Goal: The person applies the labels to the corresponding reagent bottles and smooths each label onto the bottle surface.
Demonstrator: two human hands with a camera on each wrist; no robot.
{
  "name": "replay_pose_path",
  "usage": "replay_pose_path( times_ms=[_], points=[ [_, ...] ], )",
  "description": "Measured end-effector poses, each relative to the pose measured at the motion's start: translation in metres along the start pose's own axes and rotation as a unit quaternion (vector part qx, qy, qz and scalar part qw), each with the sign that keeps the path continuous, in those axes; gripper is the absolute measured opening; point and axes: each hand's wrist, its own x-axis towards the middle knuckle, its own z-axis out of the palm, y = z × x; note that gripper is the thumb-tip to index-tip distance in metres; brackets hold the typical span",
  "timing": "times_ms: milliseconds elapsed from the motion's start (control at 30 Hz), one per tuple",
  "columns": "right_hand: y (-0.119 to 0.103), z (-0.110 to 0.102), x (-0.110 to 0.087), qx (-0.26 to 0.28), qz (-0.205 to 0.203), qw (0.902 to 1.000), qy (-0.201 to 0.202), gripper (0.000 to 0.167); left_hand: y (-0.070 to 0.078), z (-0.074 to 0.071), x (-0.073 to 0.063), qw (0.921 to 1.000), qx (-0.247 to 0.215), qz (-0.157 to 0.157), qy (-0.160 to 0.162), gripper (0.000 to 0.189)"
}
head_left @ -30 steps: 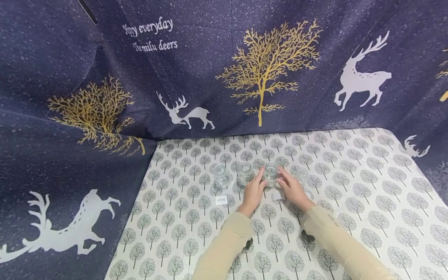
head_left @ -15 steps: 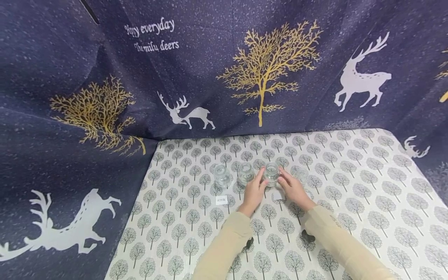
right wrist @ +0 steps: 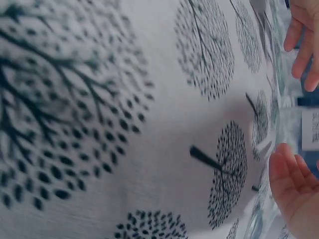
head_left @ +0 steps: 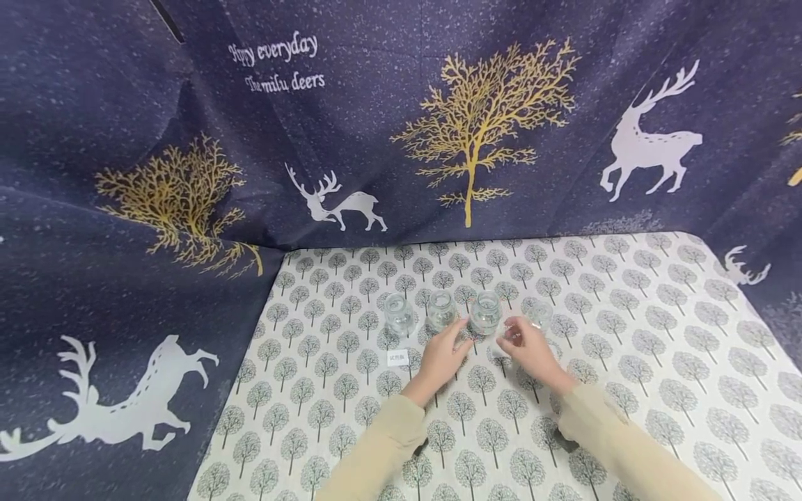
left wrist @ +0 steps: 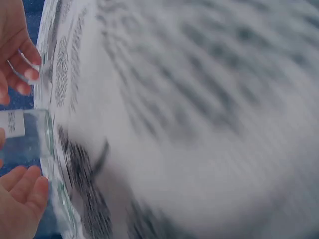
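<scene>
In the head view a row of clear glass jars stands upright on the tree-patterned cloth. My left hand (head_left: pixel 441 358) is near the front of the second jar (head_left: pixel 441 311) and third jar (head_left: pixel 485 314). My right hand (head_left: pixel 531 350) is to the right of the third jar, fingers bent and apart from it. Neither hand holds anything. In the left wrist view a jar (left wrist: pixel 36 142) with a white label (left wrist: pixel 12 123) stands between both hands. The right wrist view shows the label (right wrist: pixel 310 129) too, with loosely bent fingers on either side.
The leftmost jar (head_left: pixel 399 316) has a small white card (head_left: pixel 397 358) with printed characters in front of it. A rightmost glass jar (head_left: pixel 540 314) sits partly behind my right hand. A dark blue curtain (head_left: pixel 351 125) hangs behind the table (head_left: pixel 301 417).
Both hands have let go of the third jar. The left hand has drawn back toward the lower left, the right slightly to the right and nearer. The jars stay in place.
</scene>
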Motion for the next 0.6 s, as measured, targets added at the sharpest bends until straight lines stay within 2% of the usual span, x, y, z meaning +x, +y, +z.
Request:
replay_pose_path(
  times_ms=[133, 233, 433, 600],
  points=[
    [-0.008, 0.009, -0.005, -0.037, -0.028, 0.9987, -0.019, 0.029, -0.011, -0.012, -0.007, 0.9974, 0.071, 0.008, -0.008, 0.039],
    [-0.014, 0.017, -0.003, -0.042, -0.042, 0.9973, -0.043, 0.031, -0.02, -0.017, -0.01, 0.994, 0.106, -0.001, -0.027, 0.041],
    [-0.021, 0.035, 0.009, -0.054, -0.078, 0.9928, -0.074, 0.036, -0.031, -0.028, -0.01, 0.9886, 0.125, -0.031, -0.077, 0.052],
    [-0.024, 0.05, 0.021, -0.071, -0.09, 0.9891, -0.092, 0.036, -0.036, -0.031, -0.008, 0.9866, 0.121, -0.051, -0.098, 0.054]
  ],
)
